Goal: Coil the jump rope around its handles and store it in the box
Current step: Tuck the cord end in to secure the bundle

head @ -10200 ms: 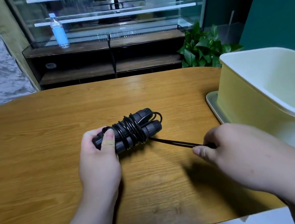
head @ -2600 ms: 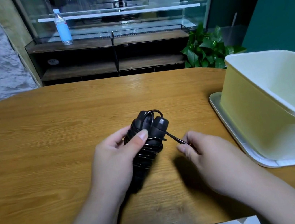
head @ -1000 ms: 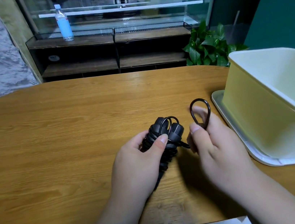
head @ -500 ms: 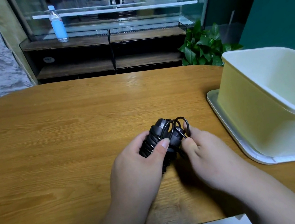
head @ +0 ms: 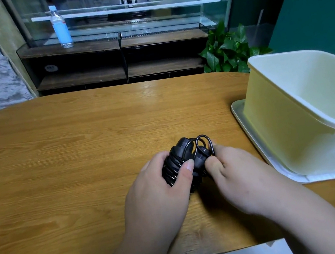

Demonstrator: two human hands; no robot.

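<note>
The jump rope [head: 185,161] is black. Its two handles [head: 183,148] lie side by side, end caps toward the top of the frame, and the thin cord [head: 171,170] is wound around both in close turns. One small free loop [head: 202,136] of cord stands above the right-hand cap. The bundle is at lower centre of the frame, over the wooden table [head: 59,163], between the two hands. Contact with the table surface cannot be told.

The box [head: 287,127] is pale yellow-green with a white rim and an open top. It stands at the right edge of the frame, well apart from the bundle. Only its pale inner wall shows. It rests on a flat white lid [head: 246,130] lying on the table.

The left hand [head: 163,194] holds the bundle from the left: fingers curled around the far side, thumb laid across the turns, grip closed on the wound handles. The right hand [head: 240,177] has a narrow grip: thumb and forefinger pinch the cord at the loop, beside the right-hand cap
</note>
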